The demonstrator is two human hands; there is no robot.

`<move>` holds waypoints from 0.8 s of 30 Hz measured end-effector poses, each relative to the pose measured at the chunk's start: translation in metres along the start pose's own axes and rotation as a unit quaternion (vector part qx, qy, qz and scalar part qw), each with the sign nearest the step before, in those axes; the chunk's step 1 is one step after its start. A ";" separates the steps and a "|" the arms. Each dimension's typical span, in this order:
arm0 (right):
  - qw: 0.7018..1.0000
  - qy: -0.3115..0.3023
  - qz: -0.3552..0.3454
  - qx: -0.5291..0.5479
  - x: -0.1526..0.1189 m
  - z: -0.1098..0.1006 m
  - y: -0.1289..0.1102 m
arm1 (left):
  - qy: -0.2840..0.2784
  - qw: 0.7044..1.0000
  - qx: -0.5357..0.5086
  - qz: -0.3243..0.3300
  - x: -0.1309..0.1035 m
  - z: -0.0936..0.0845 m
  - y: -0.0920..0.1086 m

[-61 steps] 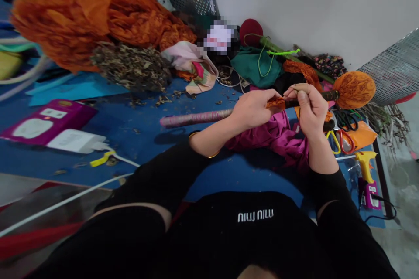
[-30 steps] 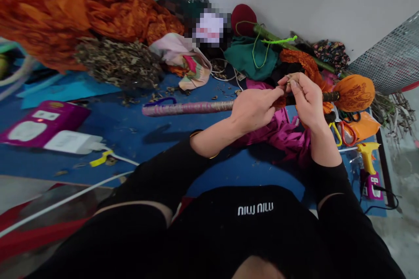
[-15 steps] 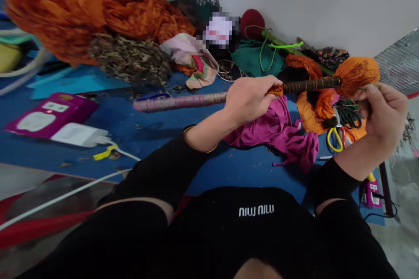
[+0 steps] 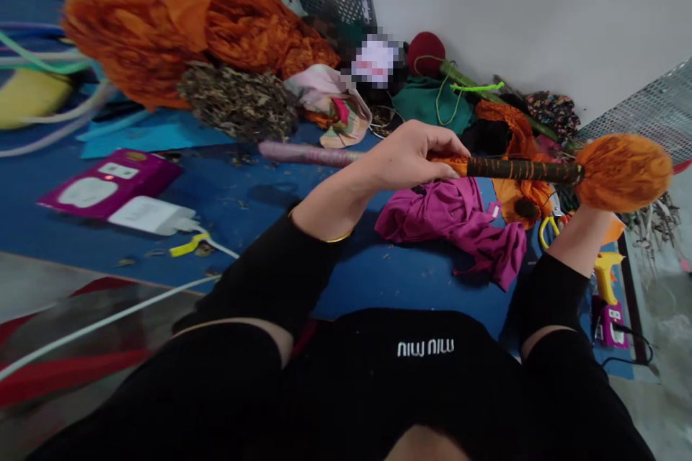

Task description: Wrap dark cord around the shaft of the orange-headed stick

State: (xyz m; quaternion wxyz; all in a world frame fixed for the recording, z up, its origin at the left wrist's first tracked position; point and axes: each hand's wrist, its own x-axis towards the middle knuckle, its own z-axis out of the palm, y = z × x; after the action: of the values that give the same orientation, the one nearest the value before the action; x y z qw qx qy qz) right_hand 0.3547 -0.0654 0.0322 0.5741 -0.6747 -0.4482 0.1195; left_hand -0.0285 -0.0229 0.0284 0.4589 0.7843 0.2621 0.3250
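Note:
A long wrapped stick (image 4: 519,169) runs nearly level above the blue table, pinkish at its left end and dark with orange thread on the right. My left hand (image 4: 414,155) is closed round its middle, by an orange cloth band. At the right end sits a round orange cloth bundle (image 4: 624,171). My right hand is hidden behind that bundle; only the wrist and forearm (image 4: 584,234) show below it. Beneath the stick lies a crumpled magenta cloth (image 4: 454,227).
Orange fabric (image 4: 200,21), dried plant matter (image 4: 238,101) and a teal cloth (image 4: 432,101) lie along the back. A purple power box (image 4: 111,184) with a white plug is at the left. Yellow-handled scissors (image 4: 548,230) and a yellow glue gun (image 4: 608,277) are at the right.
The orange bundle has tipped lower and to the right, while the stick's left end has risen. My right hand has moved from the bundle's near right side to behind it, out of sight.

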 end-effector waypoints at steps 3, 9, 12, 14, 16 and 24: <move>0.994 0.061 -0.029 -0.089 -0.007 0.018 0.000 | 0.054 0.997 -0.057 0.005 0.000 0.002 0.004; 0.965 -0.143 -0.221 0.000 -0.060 0.075 -0.040 | 0.135 0.989 -0.056 0.023 0.002 0.001 0.010; 0.943 -0.236 -0.209 0.104 -0.088 0.119 -0.051 | 0.135 0.989 -0.059 0.030 0.003 0.001 0.012; 0.935 -0.268 -0.186 0.136 -0.105 0.139 -0.054 | 0.128 0.989 -0.059 0.032 0.003 0.002 0.014; 0.943 -0.262 -0.160 0.130 -0.121 0.145 -0.057 | 0.128 0.990 -0.055 0.032 0.005 0.002 0.013; 0.942 -0.056 -0.288 0.163 -0.150 0.120 -0.069 | 0.107 0.993 -0.038 0.013 0.015 0.010 -0.001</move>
State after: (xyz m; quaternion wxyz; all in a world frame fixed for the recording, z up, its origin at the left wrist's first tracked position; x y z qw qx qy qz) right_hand 0.1554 -0.1009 0.0023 0.6604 -0.4063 -0.6288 0.0583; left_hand -0.0113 -0.0176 0.0278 0.4539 0.7301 0.2870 0.4226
